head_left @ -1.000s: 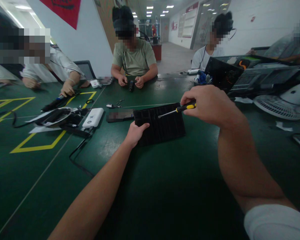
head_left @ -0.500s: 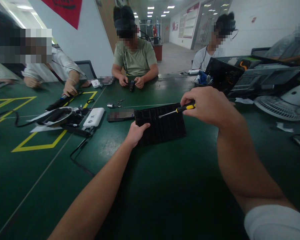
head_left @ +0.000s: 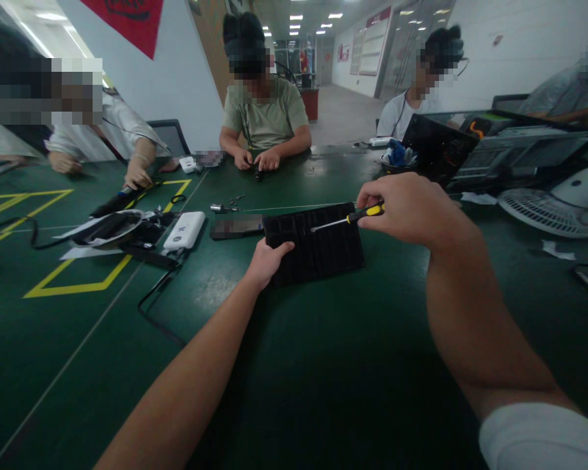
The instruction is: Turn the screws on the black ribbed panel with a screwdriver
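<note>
My left hand [head_left: 269,261] grips the left end of a black, flat, ridged panel [head_left: 328,251], its thumb pressed on the top face. The panel is held slightly tilted above the green table. Closed around the black-and-yellow handle of a screwdriver [head_left: 367,211] is my right hand [head_left: 404,209]. The metal shaft points left across the panel, and its tip lies over the panel's ridged middle. Whether the tip touches a screw cannot be made out. A flat dark object [head_left: 235,227], partly blurred out, lies just left of the panel.
A white power bank [head_left: 185,230] with a cable and a round dish [head_left: 115,230] of parts lie left. Small metal pieces [head_left: 225,205] sit beyond the panel. A white fan [head_left: 549,209] and dark equipment [head_left: 441,147] stand right. Several people sit around the table.
My hands, the panel and the screwdriver hold almost the same position. Across the table, a person's hands have come closer together over a small dark object.
</note>
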Available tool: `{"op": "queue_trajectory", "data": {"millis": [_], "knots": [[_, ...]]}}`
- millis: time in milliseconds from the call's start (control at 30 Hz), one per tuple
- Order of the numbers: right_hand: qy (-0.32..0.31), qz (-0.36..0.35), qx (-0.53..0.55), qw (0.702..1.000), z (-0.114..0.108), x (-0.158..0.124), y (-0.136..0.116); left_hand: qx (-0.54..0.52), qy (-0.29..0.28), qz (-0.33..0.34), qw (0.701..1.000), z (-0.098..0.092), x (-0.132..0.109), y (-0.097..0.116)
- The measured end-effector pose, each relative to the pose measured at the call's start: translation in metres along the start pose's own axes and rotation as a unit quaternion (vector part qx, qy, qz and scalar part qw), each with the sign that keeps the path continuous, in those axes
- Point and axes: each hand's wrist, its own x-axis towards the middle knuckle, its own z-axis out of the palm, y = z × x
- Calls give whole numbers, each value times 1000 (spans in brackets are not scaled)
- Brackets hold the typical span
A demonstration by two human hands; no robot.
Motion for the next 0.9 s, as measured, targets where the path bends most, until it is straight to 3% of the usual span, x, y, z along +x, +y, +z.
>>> {"op": "queue_trajectory", "data": {"millis": [467,900], "knots": [[-46,67,-26,996,1,1,-1,2,-1,1,1000,0,-1,2],[-68,73,-17,995,3,3,1,9,6,5,1000,-1,1,-1]]}}
